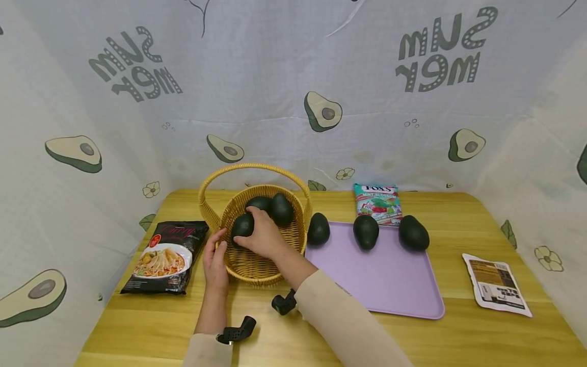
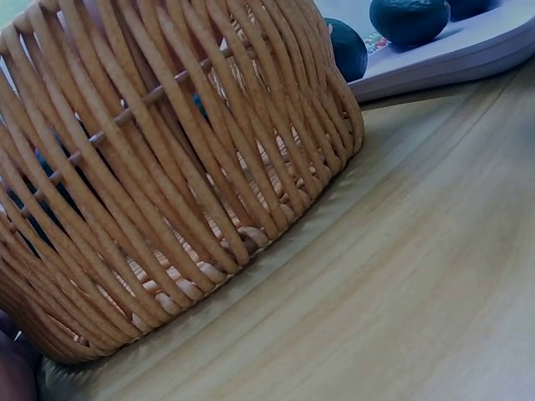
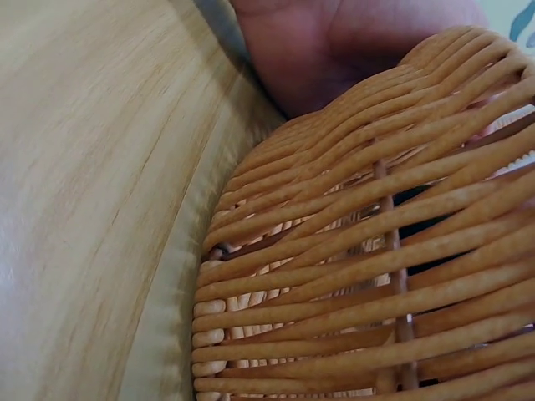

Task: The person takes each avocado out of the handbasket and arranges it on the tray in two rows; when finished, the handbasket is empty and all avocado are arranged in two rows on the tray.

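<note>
Wood-grain table [image 1: 477,334], basket [image 1: 249,265], tray [image 1: 390,275], noodle packet [image 1: 162,260], candy bag [image 1: 378,202], apparently a pouch [image 1: 497,283]

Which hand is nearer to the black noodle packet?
Left. The left hand is beside the black noodle packet, between it and the basket; the right hand is farther away, over the basket, gripping an avocado.

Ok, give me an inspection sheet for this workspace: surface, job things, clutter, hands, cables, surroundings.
Surface: wood-grain table, no spills seen.
Job things: two avocados in the wicker basket, a third avocado in the right hand, three on or against the lilac tray.
Clutter: black noodle packet left, FOX'S Mint Blossom bag at the tray's far edge, brown-and-white packet right.
Hands: right grips an avocado; left hand beside the basket.
Cables: nothing seen.
Surroundings: avocado-print fabric behind and at both sides.
</note>
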A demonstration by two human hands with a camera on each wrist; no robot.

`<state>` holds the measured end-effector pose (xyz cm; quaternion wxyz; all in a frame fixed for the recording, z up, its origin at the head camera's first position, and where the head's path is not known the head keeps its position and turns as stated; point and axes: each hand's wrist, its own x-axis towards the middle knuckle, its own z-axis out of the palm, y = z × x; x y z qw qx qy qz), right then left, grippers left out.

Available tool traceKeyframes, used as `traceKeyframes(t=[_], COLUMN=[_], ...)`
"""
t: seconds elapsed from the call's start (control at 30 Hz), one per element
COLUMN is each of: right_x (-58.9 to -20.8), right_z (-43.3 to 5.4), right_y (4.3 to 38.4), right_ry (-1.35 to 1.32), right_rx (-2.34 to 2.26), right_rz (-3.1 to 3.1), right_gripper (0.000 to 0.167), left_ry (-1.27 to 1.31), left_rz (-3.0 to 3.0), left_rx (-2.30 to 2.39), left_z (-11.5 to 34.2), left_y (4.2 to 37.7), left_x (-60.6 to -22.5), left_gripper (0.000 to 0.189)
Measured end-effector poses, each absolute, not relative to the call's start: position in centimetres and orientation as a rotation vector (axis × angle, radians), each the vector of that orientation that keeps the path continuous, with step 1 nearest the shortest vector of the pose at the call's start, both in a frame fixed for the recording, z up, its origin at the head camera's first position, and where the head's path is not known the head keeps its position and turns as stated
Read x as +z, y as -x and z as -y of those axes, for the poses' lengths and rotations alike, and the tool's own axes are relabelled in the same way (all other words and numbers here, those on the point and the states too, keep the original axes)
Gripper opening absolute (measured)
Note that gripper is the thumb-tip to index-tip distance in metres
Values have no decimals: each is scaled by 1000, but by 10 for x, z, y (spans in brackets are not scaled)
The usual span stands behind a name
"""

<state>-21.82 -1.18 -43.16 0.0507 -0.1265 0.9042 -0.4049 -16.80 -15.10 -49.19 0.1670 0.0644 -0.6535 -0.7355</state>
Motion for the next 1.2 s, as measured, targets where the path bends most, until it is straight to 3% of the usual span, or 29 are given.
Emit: traceKeyframes(t=[0.53,1.2], right_x=[-421,-399], right_z=[3,-42], right_y=[207,152], right_ry=[605,815], right_rx=[-1576,-1882], right_rz=[-3062,-2916], right_gripper=[75,82], left_ry=[-168,-178], left_rz=[1857,1850], left_rx=[-2095,-2102], left_z=[151,151], left_y=[168,169], left_x=[-492,-491], left_gripper=[37,37])
